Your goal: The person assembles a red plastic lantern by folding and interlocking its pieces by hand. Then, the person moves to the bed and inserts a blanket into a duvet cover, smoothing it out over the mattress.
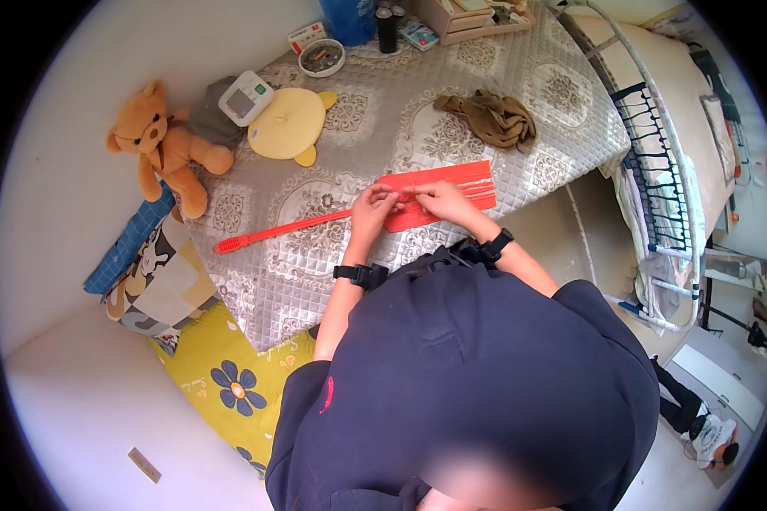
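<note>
"What do the hands have in front of them?"

"What looks like a red fly swatter, on the quilted tablecloth. Its flat blade, streaked with pale lines, lies under both hands and reaches out past the right one. The slim handle runs away to the left of the left one, down to a ribbed end."

"And the hands themselves?"

"The left hand is curled where handle meets blade, thumb and fingers drawn close. The right hand is just beside it, fingers bent over the blade, their tips near the left hand's. Whether either is pinching anything is too small to tell. Each wrist has a black strap."

"Anything beyond them?"

"Past the right hand, a crumpled brown cloth. Ahead and to the left of the left hand, a pale yellow cushion-like piece, with a blood pressure monitor against its edge. Farther left of that hand sits a teddy bear."

"And farthest off?"

"Well ahead of both hands, a round ashtray, a blue container and a wooden box. Well to the right of the right hand stands a white metal frame with dark netting on it."
</note>
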Motion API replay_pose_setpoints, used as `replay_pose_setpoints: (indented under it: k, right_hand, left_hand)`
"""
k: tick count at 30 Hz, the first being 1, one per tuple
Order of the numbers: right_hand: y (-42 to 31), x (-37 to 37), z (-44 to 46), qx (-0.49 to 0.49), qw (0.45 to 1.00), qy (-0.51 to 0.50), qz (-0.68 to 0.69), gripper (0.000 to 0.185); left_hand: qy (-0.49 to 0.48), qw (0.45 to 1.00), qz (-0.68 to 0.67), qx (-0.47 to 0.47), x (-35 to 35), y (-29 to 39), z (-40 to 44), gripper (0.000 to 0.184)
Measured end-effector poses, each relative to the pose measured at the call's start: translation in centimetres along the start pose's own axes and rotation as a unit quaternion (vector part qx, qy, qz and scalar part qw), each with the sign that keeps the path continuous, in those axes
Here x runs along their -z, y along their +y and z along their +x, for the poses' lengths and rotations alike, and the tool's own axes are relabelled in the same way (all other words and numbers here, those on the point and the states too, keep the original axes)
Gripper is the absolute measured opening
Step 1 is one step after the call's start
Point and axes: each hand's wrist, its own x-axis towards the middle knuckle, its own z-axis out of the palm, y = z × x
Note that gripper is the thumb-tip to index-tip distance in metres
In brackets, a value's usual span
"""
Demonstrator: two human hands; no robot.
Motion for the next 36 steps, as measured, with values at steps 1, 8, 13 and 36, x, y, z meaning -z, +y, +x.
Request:
replay_pose_setpoints:
  k: [1, 8, 13, 36]
  right_hand:
    - [0.6, -0.4, 0.1, 0.0, 1.0, 0.001, 0.0, 0.033]
    - [0.4, -1.5, -0.1, 0.16, 0.975, 0.06, -0.141, 0.018]
    - [0.1, -1.8, 0.1, 0.161, 0.969, 0.089, -0.165, 0.018]
    - [-0.9, -2.4, -0.9, 0.215, 0.942, 0.186, -0.175, 0.017]
  left_hand:
    - [-0.001, 1.0, 0.0, 0.0, 0.0, 0.2, -0.1, 0.021]
    - [-0.03, 0.997, 0.066, 0.001, 0.2, 1.0, -0.5, 0.014]
    - [-0.041, 0.994, 0.094, -0.03, 0.1, 0.6, -0.6, 0.015]
    - [-0.019, 0.962, 0.248, -0.112, 0.4, 0.1, -0.6, 0.018]
